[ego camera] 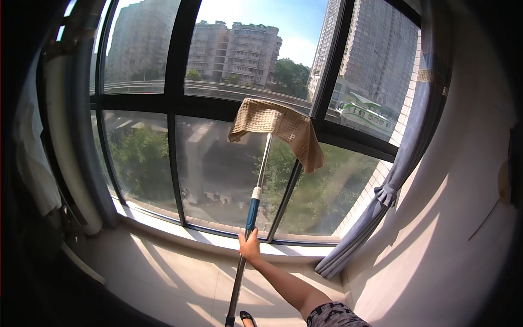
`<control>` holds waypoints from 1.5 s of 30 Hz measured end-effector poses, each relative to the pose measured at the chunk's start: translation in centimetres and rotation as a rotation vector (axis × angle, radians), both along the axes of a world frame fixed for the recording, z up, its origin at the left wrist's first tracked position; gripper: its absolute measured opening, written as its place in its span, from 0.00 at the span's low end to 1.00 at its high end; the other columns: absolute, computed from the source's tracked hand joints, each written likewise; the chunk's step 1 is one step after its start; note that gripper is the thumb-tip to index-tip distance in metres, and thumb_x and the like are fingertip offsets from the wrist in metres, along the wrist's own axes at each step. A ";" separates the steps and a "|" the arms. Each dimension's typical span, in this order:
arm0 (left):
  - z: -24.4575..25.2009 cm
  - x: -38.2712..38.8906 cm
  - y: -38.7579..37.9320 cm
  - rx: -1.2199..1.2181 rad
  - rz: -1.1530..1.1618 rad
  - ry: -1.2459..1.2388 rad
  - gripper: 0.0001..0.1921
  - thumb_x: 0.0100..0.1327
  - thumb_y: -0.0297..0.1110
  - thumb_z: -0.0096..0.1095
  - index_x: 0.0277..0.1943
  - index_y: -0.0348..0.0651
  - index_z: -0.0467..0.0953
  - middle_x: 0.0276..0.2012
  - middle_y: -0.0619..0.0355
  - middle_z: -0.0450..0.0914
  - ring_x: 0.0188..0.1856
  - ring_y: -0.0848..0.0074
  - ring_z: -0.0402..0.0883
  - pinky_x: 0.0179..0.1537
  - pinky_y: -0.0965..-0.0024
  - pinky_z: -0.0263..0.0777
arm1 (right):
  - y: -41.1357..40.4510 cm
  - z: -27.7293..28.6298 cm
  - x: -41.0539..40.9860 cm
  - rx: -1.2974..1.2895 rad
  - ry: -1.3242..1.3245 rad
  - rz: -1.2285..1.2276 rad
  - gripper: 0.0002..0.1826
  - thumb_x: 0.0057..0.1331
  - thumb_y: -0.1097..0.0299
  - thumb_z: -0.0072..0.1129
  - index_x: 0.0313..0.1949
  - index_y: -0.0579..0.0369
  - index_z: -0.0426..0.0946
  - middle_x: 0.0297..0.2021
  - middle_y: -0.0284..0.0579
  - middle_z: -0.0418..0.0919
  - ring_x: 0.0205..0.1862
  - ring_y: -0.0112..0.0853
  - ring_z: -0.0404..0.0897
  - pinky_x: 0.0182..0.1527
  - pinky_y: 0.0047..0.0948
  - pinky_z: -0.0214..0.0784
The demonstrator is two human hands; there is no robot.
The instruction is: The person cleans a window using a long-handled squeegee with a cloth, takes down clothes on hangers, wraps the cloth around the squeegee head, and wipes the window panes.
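My right hand (250, 247) grips a telescopic metal pole (236, 284) just below its blue and white collar (253, 210). A tan waffle-weave cloth (278, 122) drapes over the pole's upper end and hides whatever head is beneath it. The cloth overlaps the dark horizontal bar (212, 107) of a large window, and one corner hangs lower on the right. Whether it touches the glass, I cannot tell. The pole slants down to the picture's bottom edge, near a dark shoe (246, 315). My left hand is out of view.
A blue-grey curtain (388, 196), tied at its middle, hangs at the window's right side beside a white wall (457, 163). Below the glass runs a white sill (204, 238). Sunlight stripes the tiled floor (192, 274). Another curtain (88, 143) and a pale vertical pipe (67, 143) stand left.
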State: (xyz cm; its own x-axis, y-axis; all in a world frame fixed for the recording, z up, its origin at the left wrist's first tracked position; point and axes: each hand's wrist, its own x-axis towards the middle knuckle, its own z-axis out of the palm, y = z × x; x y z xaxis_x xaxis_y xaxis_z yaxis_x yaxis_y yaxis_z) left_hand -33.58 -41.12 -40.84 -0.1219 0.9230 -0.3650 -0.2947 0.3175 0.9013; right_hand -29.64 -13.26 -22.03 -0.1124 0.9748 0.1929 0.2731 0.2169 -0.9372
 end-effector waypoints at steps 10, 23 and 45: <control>6.7 -1.7 5.6 0.118 -0.018 -0.074 0.22 0.65 0.54 0.40 0.21 0.49 0.63 0.09 0.67 0.59 0.07 0.80 0.57 0.08 0.77 0.48 | 3.3 6.6 0.1 0.147 0.130 0.109 0.18 0.58 0.65 0.55 0.35 0.59 0.54 0.17 0.41 0.67 0.13 0.30 0.73 0.14 0.27 0.65; 36.7 -5.5 22.7 0.429 -0.165 -0.181 0.29 0.57 0.66 0.41 0.27 0.43 0.61 0.11 0.63 0.57 0.10 0.80 0.57 0.12 0.75 0.52 | 16.3 38.6 -4.3 0.782 0.166 0.237 0.27 0.57 0.68 0.56 0.52 0.64 0.57 0.29 0.46 0.73 0.21 0.29 0.75 0.26 0.27 0.71; 40.1 -4.2 25.1 0.460 -0.115 -0.118 0.31 0.53 0.71 0.40 0.27 0.44 0.59 0.11 0.65 0.56 0.11 0.82 0.56 0.14 0.77 0.51 | 18.9 46.1 -5.4 0.662 -0.122 -0.076 0.41 0.54 0.56 0.59 0.61 0.59 0.49 0.45 0.59 0.73 0.46 0.47 0.74 0.49 0.39 0.66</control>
State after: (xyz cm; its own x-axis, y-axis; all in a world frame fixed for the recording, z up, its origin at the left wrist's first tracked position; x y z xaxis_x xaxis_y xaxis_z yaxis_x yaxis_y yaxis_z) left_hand -37.81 -16.02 -0.72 0.0083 0.9969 0.0786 -0.3899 -0.0691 0.9183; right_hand -35.08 5.67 24.11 -0.1066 0.6616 0.7422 0.4057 0.7105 -0.5750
